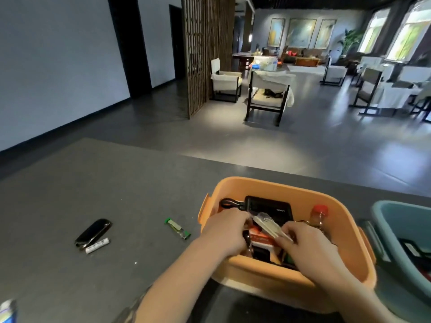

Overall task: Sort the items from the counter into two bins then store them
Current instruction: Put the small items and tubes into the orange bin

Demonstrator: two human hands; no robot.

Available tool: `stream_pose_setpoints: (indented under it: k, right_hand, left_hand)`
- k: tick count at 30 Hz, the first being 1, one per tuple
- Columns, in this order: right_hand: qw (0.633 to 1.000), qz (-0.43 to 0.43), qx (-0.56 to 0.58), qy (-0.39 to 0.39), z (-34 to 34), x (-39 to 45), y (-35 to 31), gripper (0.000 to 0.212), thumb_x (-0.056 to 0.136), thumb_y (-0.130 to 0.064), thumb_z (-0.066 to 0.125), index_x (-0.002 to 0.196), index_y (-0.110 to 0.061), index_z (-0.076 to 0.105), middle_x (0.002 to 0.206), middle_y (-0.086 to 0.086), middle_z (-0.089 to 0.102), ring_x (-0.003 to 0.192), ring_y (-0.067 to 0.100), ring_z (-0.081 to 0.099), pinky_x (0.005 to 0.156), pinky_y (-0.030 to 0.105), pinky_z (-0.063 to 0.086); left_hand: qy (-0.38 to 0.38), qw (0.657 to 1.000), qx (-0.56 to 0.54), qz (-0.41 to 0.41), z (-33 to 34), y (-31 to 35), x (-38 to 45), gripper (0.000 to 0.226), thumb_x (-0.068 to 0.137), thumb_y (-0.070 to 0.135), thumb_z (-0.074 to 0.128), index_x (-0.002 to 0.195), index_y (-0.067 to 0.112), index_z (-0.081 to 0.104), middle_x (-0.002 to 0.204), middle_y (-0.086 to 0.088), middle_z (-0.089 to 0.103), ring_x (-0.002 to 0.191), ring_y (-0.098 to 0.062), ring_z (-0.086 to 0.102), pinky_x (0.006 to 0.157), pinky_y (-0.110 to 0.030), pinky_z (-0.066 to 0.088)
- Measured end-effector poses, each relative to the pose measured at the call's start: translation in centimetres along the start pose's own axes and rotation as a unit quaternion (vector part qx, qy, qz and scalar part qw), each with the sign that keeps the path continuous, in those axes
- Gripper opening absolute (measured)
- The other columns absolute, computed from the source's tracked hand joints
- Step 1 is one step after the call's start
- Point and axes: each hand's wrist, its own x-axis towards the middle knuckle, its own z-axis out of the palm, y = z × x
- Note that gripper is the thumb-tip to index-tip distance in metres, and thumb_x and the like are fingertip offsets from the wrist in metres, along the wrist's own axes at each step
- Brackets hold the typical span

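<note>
1. I am reaching w/ both hands into the orange bin (pixel 275 187), which is standing on the grey counter (pixel 93 183) right in front of me.
2. My left hand (pixel 225 231) and right hand (pixel 307 245) are both pinching a clear crinkly packet (pixel 268 223), fingers curled round its two ends, just above the other items in the bin.
3. Under it are lying a black flat device (pixel 270 206) and an orange box (pixel 258 238); a red-capped bottle (pixel 319 214) is standing by the right wall.
4. The blue bin (pixel 382 213) is sitting just beside, at right.
5. Still waiting on the counter: a black case (pixel 93 230) touching a white tube (pixel 98 245), and a green stick (pixel 178 228) nearer the orange bin.
6. Risk, imo: my right wrist is very near the bottle, so it could be tipping it over; the packet looks slippery, so a weak pinch may drop it.
7. Also the packet may be going into the wrong bin; I cannot tell what it contains.
</note>
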Motion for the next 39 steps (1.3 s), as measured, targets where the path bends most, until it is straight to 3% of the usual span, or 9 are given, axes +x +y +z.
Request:
stream_pose_setpoints:
  k: [2, 6, 12, 16, 20, 24, 29, 34, 39]
  right_hand:
    - [1.000, 0.001, -0.005, 0.006, 0.1, -0.1, 0.0, 0.011, 0.092, -0.037, 0.057, 0.081, -0.039, 0.059, 0.073, -0.018, 0.061, 0.065, -0.005, 0.054, 0.048, 0.013, 0.029]
    - [1.000, 0.010, 0.000, 0.014, 0.2, -0.1, -0.2, 0.006, 0.089, -0.037, 0.061, 0.087, -0.041, 0.059, 0.076, -0.019, 0.060, 0.068, -0.004, 0.055, 0.050, 0.014, 0.033]
    - [0.998, 0.003, 0.000, 0.062, 0.0, -0.4, -0.5, 0.022, 0.086, -0.031, 0.068, 0.108, -0.032, 0.064, 0.096, -0.013, 0.064, 0.084, 0.005, 0.058, 0.072, 0.023, 0.049]
    - [0.986, -0.031, 0.042, 0.161, -0.4, -1.5, -2.0, 0.027, 0.083, -0.019, 0.071, 0.107, -0.030, 0.064, 0.103, -0.004, 0.068, 0.087, 0.010, 0.056, 0.080, 0.035, 0.052]
    - [0.958, -0.162, 0.113, 0.210, 1.9, -3.8, -8.1, 0.029, 0.079, -0.014, 0.071, 0.096, -0.036, 0.062, 0.091, -0.019, 0.059, 0.087, 0.009, 0.055, 0.077, 0.034, 0.047]
    - [0.927, -0.299, 0.187, 0.128, 7.9, -4.3, -15.2, 0.025, 0.076, -0.007, 0.071, 0.093, -0.025, 0.070, 0.091, -0.024, 0.059, 0.087, -0.001, 0.055, 0.076, 0.015, 0.042]
    - [0.935, -0.315, 0.151, -0.056, 17.3, -0.8, -21.8, 0.028, 0.080, -0.015, 0.062, 0.103, -0.029, 0.067, 0.102, -0.016, 0.061, 0.102, 0.003, 0.054, 0.089, 0.016, 0.040]
    - [0.941, -0.324, 0.037, -0.089, 23.8, 2.9, -26.1, 0.032, 0.087, -0.023, 0.055, 0.118, -0.030, 0.055, 0.125, -0.010, 0.053, 0.120, 0.014, 0.043, 0.098, 0.027, 0.035]
    - [0.945, -0.316, -0.031, -0.083, 26.1, 5.2, -27.8, 0.025, 0.091, -0.025, 0.054, 0.116, -0.024, 0.054, 0.124, -0.005, 0.055, 0.120, 0.020, 0.042, 0.096, 0.033, 0.036]
  left_hand:
    - [0.082, 0.993, -0.088, -0.006, 0.1, -0.3, -0.6, 0.039, 0.075, 0.027, 0.073, 0.112, 0.035, 0.060, 0.114, 0.013, 0.061, 0.110, -0.014, 0.054, 0.088, -0.035, 0.047]
    - [0.255, 0.940, -0.226, 0.003, 0.8, -1.2, -2.4, 0.026, 0.084, 0.018, 0.065, 0.103, 0.037, 0.063, 0.106, 0.023, 0.058, 0.099, 0.004, 0.053, 0.089, -0.022, 0.044]
    - [0.291, 0.922, -0.256, 0.014, 1.1, -4.7, -7.2, 0.024, 0.082, 0.025, 0.066, 0.100, 0.039, 0.061, 0.109, 0.025, 0.054, 0.110, 0.004, 0.049, 0.091, -0.012, 0.037]
    - [0.305, 0.913, -0.250, -0.107, 1.9, -11.4, -11.0, 0.023, 0.081, 0.018, 0.069, 0.101, 0.030, 0.065, 0.103, 0.019, 0.057, 0.100, -0.002, 0.054, 0.075, -0.008, 0.035]
    - [0.302, 0.889, -0.250, -0.235, 1.4, -18.5, -14.3, 0.026, 0.082, 0.010, 0.067, 0.106, 0.021, 0.063, 0.109, 0.004, 0.061, 0.106, -0.016, 0.057, 0.093, -0.025, 0.043]
    - [0.316, 0.886, -0.203, -0.271, 0.1, -23.1, -15.4, 0.027, 0.082, 0.010, 0.065, 0.107, 0.019, 0.065, 0.110, 0.002, 0.061, 0.107, -0.017, 0.057, 0.092, -0.026, 0.041]
    - [0.299, 0.896, -0.138, -0.297, -1.5, -27.9, -13.9, 0.030, 0.085, 0.015, 0.063, 0.114, 0.018, 0.063, 0.119, -0.002, 0.060, 0.115, -0.022, 0.053, 0.098, -0.033, 0.040]
    - [0.238, 0.937, -0.088, -0.240, -2.0, -31.3, -11.4, 0.037, 0.088, 0.024, 0.060, 0.125, 0.029, 0.058, 0.128, 0.008, 0.057, 0.119, -0.018, 0.051, 0.099, -0.031, 0.039]
    - [0.214, 0.947, -0.002, -0.238, -1.5, -33.5, -10.8, 0.037, 0.092, 0.028, 0.052, 0.126, 0.041, 0.055, 0.128, 0.017, 0.058, 0.117, -0.015, 0.050, 0.096, -0.030, 0.036]
